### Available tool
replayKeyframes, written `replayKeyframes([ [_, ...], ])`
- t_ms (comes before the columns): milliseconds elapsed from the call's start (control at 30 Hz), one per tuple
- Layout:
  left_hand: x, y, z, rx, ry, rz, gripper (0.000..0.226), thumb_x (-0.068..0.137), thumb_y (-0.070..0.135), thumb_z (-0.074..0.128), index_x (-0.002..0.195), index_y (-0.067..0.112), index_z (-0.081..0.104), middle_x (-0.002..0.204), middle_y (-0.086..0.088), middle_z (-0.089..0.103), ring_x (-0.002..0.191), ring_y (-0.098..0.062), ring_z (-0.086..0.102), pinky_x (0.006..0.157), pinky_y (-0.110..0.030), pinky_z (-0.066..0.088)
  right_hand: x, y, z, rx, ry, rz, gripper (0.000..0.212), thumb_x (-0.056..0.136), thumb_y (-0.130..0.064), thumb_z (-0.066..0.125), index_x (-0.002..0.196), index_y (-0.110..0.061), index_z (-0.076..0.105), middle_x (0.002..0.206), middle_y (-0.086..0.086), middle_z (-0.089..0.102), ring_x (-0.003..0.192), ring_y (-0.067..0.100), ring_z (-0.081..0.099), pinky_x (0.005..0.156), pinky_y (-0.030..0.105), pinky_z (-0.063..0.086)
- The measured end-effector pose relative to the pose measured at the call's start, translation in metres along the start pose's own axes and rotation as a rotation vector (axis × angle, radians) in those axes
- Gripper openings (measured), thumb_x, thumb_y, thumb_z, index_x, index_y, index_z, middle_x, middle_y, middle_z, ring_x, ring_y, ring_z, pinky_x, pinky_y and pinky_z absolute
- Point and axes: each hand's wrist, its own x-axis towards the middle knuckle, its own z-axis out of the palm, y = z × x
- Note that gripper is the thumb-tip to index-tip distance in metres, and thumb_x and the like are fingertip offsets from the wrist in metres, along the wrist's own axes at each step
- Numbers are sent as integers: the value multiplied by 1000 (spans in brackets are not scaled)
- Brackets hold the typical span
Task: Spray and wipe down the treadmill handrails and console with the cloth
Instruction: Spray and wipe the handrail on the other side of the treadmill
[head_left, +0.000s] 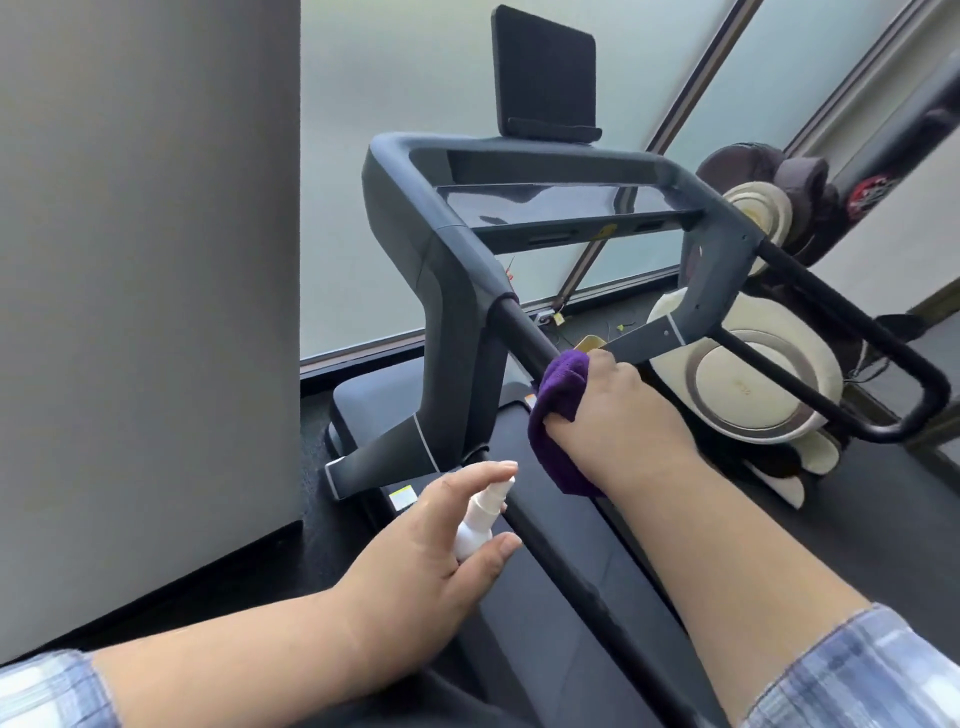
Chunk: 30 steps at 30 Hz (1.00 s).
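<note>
Right hand reaches forward, arm stretched out from a plaid sleeve, and it's wrapped over the purple cloth, fingers curled down around the cloth and the black left handrail beneath it. The cloth is bunched on the rail just below where the rail meets the grey frame, one end hanging down past the wrist. Left hand sits lower and nearer, palm turned inward, holding a small white spray bottle (thumb along the bottle's body, forefinger laid over the nozzle top). The nozzle points up and toward the rail, bottle just beside it but not touching. Ahead, the treadmill's glossy console spans between the two arms of the frame, a dark screen standing upright above it. The right handrail loops away on the far side, well apart from both hands.
</note>
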Motion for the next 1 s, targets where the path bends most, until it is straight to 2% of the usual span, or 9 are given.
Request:
replayKeyframes([
  [133,7,-10,-25,-15,-8,-15,52,83,66,50,132,66,33,118,35,49,109,2,55,91,-21,43,25,-33,2,-66,52,42,71,81,-66,64,124,-14,41,117,12,56,103,36,64,68,39,46],
  [233,10,-15,-46,-4,-19,-1,51,84,64,51,132,65,33,118,35,48,114,3,54,90,-13,39,61,-61,-5,-23,-22,74,68,83,-57,65,127,-12,41,121,14,57,108,38,61,71,41,46],
  [333,10,-23,-66,17,-30,-13,51,85,63,51,132,64,33,120,33,51,116,2,55,90,-17,40,86,-77,-12,37,-116,104,69,78,-52,69,127,-13,41,122,12,56,109,38,59,75,42,49],
  [433,7,-31,-78,26,-34,-51,50,85,65,51,132,64,33,118,35,50,113,3,54,87,-19,41,89,-82,-9,-21,-57,105,80,72,-53,75,133,-12,41,129,12,49,117,36,53,85,47,50],
  [500,5,-32,-79,25,-45,-74,48,86,66,50,132,65,33,116,35,50,111,1,54,88,-22,42,85,-82,-7,-45,-27,87,80,73,-49,78,132,-14,39,130,12,47,117,38,54,79,47,49],
  [600,1,-22,-73,39,-52,-60,52,81,71,47,131,66,32,115,35,50,110,3,54,86,-18,41,80,-81,-7,-23,-36,65,72,77,-41,76,129,-17,32,122,14,51,106,40,59,64,42,46],
  [767,-11,-1,-47,33,-44,-50,54,80,73,48,131,65,33,116,35,50,102,3,56,83,-20,42,69,-71,-16,68,-68,66,69,74,-37,75,130,-14,40,119,12,59,105,39,61,70,41,50],
  [1000,-34,26,14,68,-14,-77,52,81,68,50,130,68,33,118,36,50,94,3,58,77,-15,40,37,-29,-14,106,-105,15,72,73,-41,75,130,-15,40,117,10,58,100,35,60,66,38,44],
])
